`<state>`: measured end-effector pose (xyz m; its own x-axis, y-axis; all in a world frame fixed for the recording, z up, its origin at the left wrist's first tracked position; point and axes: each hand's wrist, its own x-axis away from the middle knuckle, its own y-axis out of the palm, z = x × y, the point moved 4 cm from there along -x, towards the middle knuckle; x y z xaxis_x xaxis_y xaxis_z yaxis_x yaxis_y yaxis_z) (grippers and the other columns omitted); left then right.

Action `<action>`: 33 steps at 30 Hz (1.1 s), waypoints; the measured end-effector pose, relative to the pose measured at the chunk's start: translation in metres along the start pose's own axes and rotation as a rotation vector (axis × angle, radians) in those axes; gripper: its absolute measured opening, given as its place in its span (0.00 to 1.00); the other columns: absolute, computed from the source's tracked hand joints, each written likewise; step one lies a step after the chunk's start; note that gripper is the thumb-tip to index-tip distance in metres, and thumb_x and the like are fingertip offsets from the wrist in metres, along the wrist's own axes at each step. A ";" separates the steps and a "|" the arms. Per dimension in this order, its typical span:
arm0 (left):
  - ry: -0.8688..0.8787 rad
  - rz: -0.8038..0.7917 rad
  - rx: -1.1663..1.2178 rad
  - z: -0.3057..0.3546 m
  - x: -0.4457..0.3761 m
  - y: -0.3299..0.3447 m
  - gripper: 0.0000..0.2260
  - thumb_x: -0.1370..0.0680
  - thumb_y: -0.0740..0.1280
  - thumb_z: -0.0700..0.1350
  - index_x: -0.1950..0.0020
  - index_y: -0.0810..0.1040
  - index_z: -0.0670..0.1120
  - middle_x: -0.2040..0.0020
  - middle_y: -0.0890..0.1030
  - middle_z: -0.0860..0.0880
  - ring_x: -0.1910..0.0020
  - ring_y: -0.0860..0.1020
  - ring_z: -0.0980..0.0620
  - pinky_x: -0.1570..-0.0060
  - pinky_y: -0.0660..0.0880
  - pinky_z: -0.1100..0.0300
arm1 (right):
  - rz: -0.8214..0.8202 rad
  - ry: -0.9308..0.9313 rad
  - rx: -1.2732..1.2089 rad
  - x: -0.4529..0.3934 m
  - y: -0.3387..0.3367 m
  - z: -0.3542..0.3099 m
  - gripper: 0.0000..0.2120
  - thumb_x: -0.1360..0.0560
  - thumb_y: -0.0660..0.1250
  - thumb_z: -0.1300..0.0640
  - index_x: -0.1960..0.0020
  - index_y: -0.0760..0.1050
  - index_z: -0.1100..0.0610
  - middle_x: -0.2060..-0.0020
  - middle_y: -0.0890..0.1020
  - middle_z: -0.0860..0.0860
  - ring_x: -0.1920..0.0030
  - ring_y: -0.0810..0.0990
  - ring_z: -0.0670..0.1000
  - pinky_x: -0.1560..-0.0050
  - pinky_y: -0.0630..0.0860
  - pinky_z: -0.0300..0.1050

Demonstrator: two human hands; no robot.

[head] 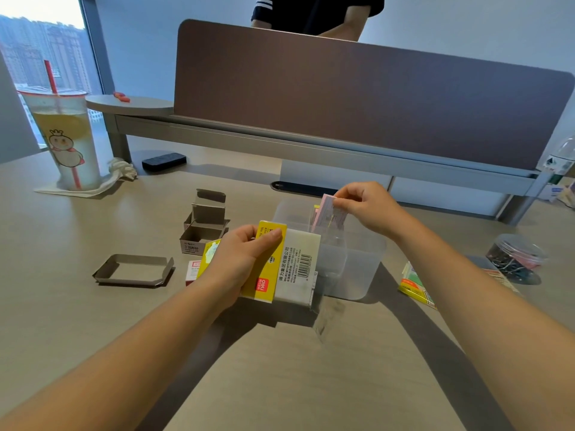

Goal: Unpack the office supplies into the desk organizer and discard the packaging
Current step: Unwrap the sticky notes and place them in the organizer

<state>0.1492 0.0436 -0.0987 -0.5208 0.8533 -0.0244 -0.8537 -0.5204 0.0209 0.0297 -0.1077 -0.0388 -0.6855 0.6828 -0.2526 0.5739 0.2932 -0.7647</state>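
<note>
The left hand (pixel 241 259) is gripping a yellow and white sticky-note package (pixel 281 269), thumb lying across its yellow face and the other fingers curled behind it, and is holding it just above the surface (pixel 280 384) near the middle, against the near wall of the translucent desk organizer (pixel 351 262). A flap of clear wrap (pixel 323 312) is hanging from the package's lower right corner. The right hand (pixel 364 209) is pinching the top edge of a pink sticky-note pad (pixel 326 214) between thumb and curled fingers, and the pad is standing upright in a far compartment of the organizer, with a sliver of yellow pad showing just behind it. Left of the organizer, opened grey cardboard boxes (pixel 205 225) are sitting together, and a flattened cardboard tray (pixel 135 270) is lying nearer the left edge. A small red and white box (pixel 193 269) is peeking out beside the left hand. Toward the right edge, a yellow-green pack of sticky flags (pixel 415 286) is lying partly under the right forearm, and a clear round tub of clips (pixel 518 255) is sitting beyond it. At the far left corner, a plastic drink cup (pixel 63 138) with a red straw is standing on a napkin, with a dark flat eraser-like block (pixel 164 161) nearby.
</note>
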 end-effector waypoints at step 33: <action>0.005 0.133 0.289 0.018 0.033 0.015 0.04 0.23 0.60 0.44 0.57 0.72 0.46 0.61 0.79 0.49 0.71 0.81 0.57 0.72 0.78 0.66 | 0.206 -0.182 -0.129 0.080 0.003 -0.031 0.14 0.27 0.63 0.65 0.61 0.64 0.48 0.55 0.75 0.52 0.56 0.76 0.51 0.61 0.73 0.34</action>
<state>0.1197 0.0644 -0.0811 -0.6282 0.7780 -0.0077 -0.7419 -0.5960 0.3073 -0.0093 -0.0313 -0.0425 -0.6111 0.6093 -0.5053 0.7532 0.2512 -0.6080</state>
